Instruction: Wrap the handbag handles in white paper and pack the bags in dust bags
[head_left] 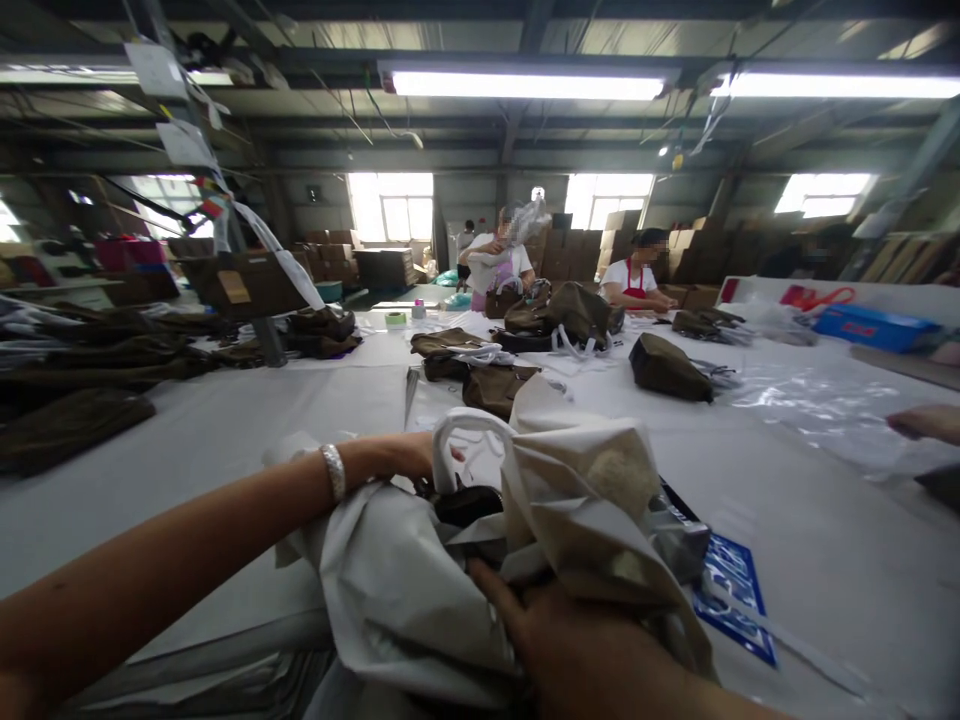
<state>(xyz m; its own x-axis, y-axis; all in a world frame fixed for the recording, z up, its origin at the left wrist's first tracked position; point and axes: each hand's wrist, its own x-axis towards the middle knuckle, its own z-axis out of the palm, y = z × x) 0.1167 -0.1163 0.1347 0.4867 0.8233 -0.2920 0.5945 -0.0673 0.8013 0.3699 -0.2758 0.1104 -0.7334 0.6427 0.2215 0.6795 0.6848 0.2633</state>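
Observation:
My left hand (405,458), with a silver bracelet on the wrist, grips the far edge of a white dust bag (420,580) near its looped handle. My right hand (570,640) is closed on the near side of the same white bag, its fingers buried in the cloth. A dark bag (469,503) shows inside the white bag's mouth. A blue printed card (731,590) lies on the table just to the right.
Several brown bags (495,385) lie along the white table (195,440). Two workers (637,280) sit at the far end. Another person's hand (926,422) reaches in at the right edge. Clear plastic sheets (810,390) cover the right side; dark bags (67,420) pile up on the left.

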